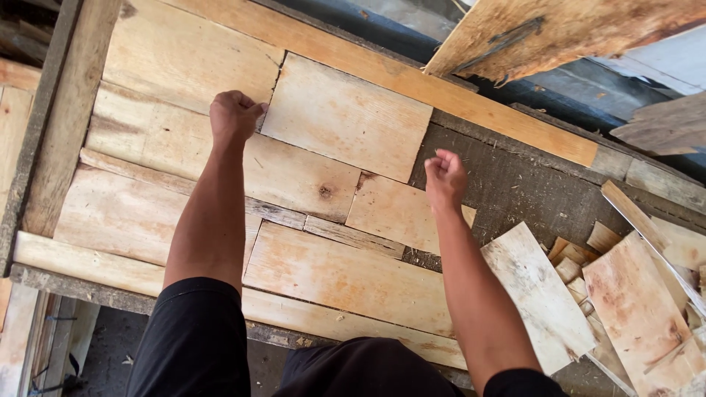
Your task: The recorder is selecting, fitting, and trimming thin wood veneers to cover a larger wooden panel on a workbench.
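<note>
Pale, rough-sawn pine boards lie edge to edge on the worktop. Left hand is curled into a fist, knuckles resting on one board's edge; right hand, also fisted and holding nothing, hovers over a smaller knotted plank. Offcuts are heaped to the right.

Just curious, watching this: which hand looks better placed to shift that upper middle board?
Probably the left hand: its closed fist sits at the upper middle board's left edge. The right hand hovers off its lower right corner.
</note>
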